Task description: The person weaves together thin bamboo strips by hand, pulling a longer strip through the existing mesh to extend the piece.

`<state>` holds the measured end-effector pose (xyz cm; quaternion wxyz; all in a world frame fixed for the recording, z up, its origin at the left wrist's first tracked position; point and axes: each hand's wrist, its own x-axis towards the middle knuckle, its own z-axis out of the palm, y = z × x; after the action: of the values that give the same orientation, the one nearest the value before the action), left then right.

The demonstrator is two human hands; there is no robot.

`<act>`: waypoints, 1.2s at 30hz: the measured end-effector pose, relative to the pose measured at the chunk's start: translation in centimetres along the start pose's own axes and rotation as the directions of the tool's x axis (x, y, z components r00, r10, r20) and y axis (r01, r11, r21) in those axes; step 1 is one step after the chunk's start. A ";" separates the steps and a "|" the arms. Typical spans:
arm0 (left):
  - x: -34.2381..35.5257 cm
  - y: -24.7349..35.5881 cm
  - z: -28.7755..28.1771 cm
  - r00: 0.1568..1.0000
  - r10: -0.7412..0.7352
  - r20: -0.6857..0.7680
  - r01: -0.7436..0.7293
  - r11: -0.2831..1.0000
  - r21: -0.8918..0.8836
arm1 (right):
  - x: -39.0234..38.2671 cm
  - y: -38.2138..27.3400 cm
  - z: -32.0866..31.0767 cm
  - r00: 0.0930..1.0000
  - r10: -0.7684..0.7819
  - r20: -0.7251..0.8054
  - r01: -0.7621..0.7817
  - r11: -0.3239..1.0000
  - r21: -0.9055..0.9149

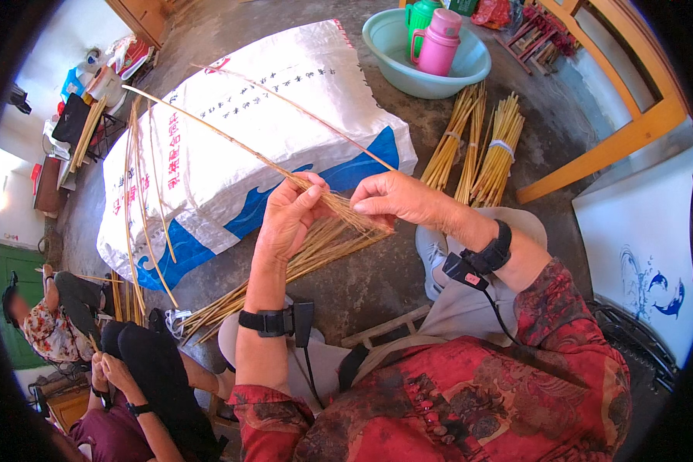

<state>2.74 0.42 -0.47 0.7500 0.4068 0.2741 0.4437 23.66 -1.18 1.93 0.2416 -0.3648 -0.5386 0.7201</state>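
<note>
My left hand (292, 212) is pinched round a long pale stalk (231, 135) near its frayed lower end (346, 212), where fine strands fan out to the right. The stalk points up and left over a white woven sack (285, 115) with blue waves. My right hand (396, 200) has its fingers closed on the frayed strands, thumb and forefinger together. A second thin stalk (300, 108) runs from behind my right hand to the upper left; whether I grip it I cannot tell. Below my hands, a bundle of loose stalks (231, 308) lies on the floor.
Tied stalk bundles (497, 146) and a blue basin (385, 65) holding thermoses (439, 46) are at the upper right. A wooden frame (624, 135) and white panel (635, 254) stand right. Two co-workers (42, 331) (138, 416) sit at my left. More stalks (142, 208) lean across the sack.
</note>
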 end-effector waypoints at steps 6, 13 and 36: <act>0.1 -0.1 0.1 1.000 -0.030 0.001 0.030 0.999 0.039 | -0.5 -0.8 -0.1 0.989 0.064 -0.136 -0.066 0.998 -0.013; 0.0 -0.3 -0.1 1.000 -0.021 0.022 0.020 0.999 0.025 | 0.2 1.0 0.0 1.000 0.003 -0.027 -0.004 0.999 -0.049; -0.3 0.1 -0.1 0.997 -0.012 -0.075 0.015 0.999 0.035 | 0.1 -0.5 0.0 0.994 0.023 -0.104 -0.038 0.989 -0.144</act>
<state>2.47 0.24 -0.46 0.7349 0.4015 0.3124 0.4485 23.57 -0.97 2.39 0.2305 -0.4259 -0.5710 0.6629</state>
